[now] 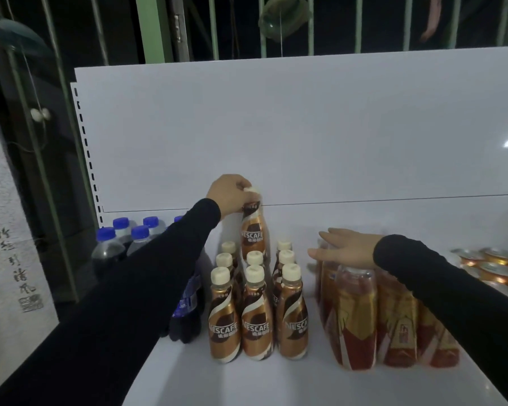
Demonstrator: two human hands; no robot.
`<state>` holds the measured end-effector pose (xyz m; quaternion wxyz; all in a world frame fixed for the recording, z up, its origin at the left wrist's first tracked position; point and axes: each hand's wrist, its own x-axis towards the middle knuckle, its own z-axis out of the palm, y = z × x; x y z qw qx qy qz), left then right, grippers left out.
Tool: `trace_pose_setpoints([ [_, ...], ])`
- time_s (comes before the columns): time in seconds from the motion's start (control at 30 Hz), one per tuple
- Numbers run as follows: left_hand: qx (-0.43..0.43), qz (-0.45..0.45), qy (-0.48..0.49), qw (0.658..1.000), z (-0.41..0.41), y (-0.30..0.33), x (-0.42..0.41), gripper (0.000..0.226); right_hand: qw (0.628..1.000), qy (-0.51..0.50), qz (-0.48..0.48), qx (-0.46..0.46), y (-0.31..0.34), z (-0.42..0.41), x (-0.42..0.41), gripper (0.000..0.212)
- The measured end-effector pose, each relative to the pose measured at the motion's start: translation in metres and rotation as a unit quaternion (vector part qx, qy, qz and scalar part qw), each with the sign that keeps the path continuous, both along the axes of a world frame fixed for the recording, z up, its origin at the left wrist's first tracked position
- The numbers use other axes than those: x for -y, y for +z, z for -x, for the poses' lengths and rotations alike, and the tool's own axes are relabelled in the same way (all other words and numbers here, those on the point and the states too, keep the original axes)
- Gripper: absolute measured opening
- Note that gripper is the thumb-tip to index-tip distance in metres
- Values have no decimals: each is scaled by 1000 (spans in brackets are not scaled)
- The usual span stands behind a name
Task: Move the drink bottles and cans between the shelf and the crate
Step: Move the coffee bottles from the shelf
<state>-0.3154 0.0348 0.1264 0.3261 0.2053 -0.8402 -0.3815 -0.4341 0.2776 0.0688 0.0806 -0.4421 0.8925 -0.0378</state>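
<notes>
The left hand (228, 191) grips the cap of a brown coffee bottle (253, 232), held up above the far end of the other coffee bottles (255, 315) on the white shelf (206, 382). The right hand (349, 249) lies flat and open on the red tea bottles (364, 320) to the right.

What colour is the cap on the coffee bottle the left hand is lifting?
Cream white, on the lifted coffee bottle gripped by the left hand; head view.

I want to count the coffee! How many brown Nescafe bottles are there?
9. One is lifted by the left hand at its cap: the held bottle. Eight stand on the shelf: front row, middle row, back two. More may hide behind.
</notes>
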Motion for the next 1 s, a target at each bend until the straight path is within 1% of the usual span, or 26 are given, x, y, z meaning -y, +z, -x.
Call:
trace_pose_setpoints([
  [0.1, 41, 15, -6, 999, 2, -21, 2, 25, 1000, 1, -1, -4, -1, 0, 2, 107],
  [0.17, 93, 74, -2, 993, 5, -33, 5, 30, 1000, 3, 0, -10, -2, 1, 2, 102],
  [0.27, 170, 164, -10, 972, 7, -43, 4, 32, 1000, 2, 2, -6, -2, 2, 2, 102],
  [0.47, 268, 255, -30, 929, 13, -58, 3, 21, 1000, 4, 17, 0, -3, 2, 1, 95],
  [0.57, 275, 264, -33, 924, 16, -65, 6, 22, 1000, 7, 17, -3, -4, 2, 0, 95],
  [0.67, 282, 261, -34, 923, 17, -63, 8, 17, 1000, 8, 15, -5, -3, 2, 0, 94],
  [0.77, 295, 275, -32, 914, 17, -62, 10, 17, 1000, 8, 13, -10, -3, 1, 0, 96],
  [0.9, 274, 287, -19, 918, 18, -67, 11, 21, 1000, 7, 12, -12, -4, 2, 1, 94],
  [1.0, 274, 290, -16, 917, 20, -67, 9, 17, 1000, 6, 14, -14, -4, 1, 0, 93],
])
